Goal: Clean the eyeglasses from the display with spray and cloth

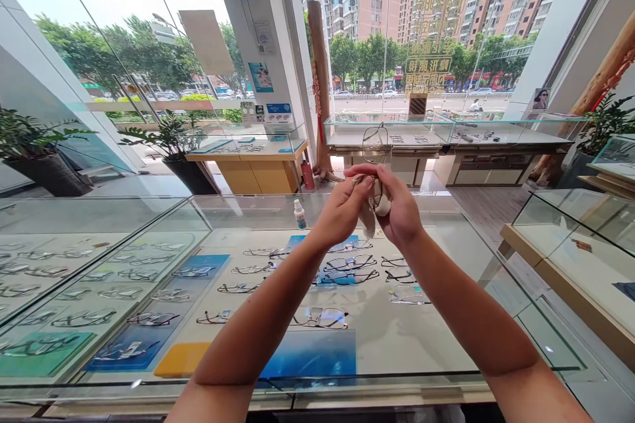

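Observation:
Both of my hands are raised over the glass display case (397,350) and meet around one pair of eyeglasses (375,145). The eyeglasses are turned on end, with one thin-rimmed lens standing up above my fingers and the other partly hidden between my hands. My left hand (342,210) is closed, thumb and fingers pinching a greyish cloth (367,223) against the frame. My right hand (401,208) curls round the frame from the other side, its fingertips near the bridge. Part of the cloth hangs below the fingers.
Rows of eyeglasses (347,264) lie inside the case under the glass. A small white spray bottle (299,215) stands beyond my left forearm. Another display case (585,264) is at the right. Farther off are a wooden cabinet (258,175), potted plants (181,145) and window-side showcases (387,140).

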A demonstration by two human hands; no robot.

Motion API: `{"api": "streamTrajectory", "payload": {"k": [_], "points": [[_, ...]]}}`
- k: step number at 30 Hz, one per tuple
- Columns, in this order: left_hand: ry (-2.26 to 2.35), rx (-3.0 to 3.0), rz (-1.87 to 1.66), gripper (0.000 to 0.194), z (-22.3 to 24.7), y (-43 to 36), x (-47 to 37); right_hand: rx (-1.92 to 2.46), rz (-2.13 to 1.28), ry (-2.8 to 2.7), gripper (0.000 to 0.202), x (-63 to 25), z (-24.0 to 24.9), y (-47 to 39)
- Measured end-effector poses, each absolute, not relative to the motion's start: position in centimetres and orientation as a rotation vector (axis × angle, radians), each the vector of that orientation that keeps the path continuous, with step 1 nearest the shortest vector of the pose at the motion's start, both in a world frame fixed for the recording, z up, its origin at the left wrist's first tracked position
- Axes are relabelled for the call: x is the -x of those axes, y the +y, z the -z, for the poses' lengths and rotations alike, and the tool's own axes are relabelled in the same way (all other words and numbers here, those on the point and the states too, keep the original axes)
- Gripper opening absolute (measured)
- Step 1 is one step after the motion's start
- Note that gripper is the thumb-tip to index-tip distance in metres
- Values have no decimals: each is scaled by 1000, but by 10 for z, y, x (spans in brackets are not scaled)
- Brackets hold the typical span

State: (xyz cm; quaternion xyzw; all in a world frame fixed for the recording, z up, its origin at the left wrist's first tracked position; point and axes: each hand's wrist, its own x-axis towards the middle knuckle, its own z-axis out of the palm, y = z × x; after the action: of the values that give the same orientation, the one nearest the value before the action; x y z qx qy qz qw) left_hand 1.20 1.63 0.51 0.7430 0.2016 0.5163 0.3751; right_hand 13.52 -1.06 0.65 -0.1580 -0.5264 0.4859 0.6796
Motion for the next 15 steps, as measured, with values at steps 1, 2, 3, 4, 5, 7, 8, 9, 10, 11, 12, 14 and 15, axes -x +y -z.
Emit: {"api": "streamTrajectory", "payload": {"k": [1, 2, 3, 4, 5, 7, 8, 9, 10, 11, 12, 14, 15], "points": [[501, -1908, -1290, 62, -5, 18, -10, 357, -1113, -1168, 33, -137, -6, -9], [480, -1912, -1258, 60, -5, 20, -8, 358, -1139, -1150, 32, -139, -6, -7], [456, -1914, -1222, 59, -5, 21, -6, 359, -1166, -1131, 31, -141, -6, -6], [430, -1914, -1182, 57, -6, 22, -4, 360, -1190, -1114, 30, -143, -6, -5], [404, -1910, -1141, 56, -6, 23, -2, 362, -1208, -1103, 30, -144, -6, -4], [366, -1901, -1062, 53, -6, 23, 1, 369, -1216, -1094, 30, -146, -7, -4], [356, -1902, -1026, 51, -7, 23, 2, 375, -1207, -1097, 30, -146, -8, -4], [352, -1909, -1001, 49, -7, 23, 3, 381, -1194, -1102, 29, -146, -8, -4], [352, -1920, -987, 47, -6, 23, 3, 386, -1180, -1105, 29, -145, -8, -5], [356, -1928, -988, 46, -6, 23, 3, 391, -1171, -1104, 29, -144, -7, -5], [363, -1934, -1002, 45, -5, 22, 3, 394, -1167, -1097, 28, -143, -7, -5], [375, -1931, -1056, 44, -4, 22, 1, 390, -1178, -1074, 27, -140, -6, -4], [379, -1924, -1081, 45, -3, 22, -1, 382, -1186, -1062, 26, -139, -5, -4]]}}
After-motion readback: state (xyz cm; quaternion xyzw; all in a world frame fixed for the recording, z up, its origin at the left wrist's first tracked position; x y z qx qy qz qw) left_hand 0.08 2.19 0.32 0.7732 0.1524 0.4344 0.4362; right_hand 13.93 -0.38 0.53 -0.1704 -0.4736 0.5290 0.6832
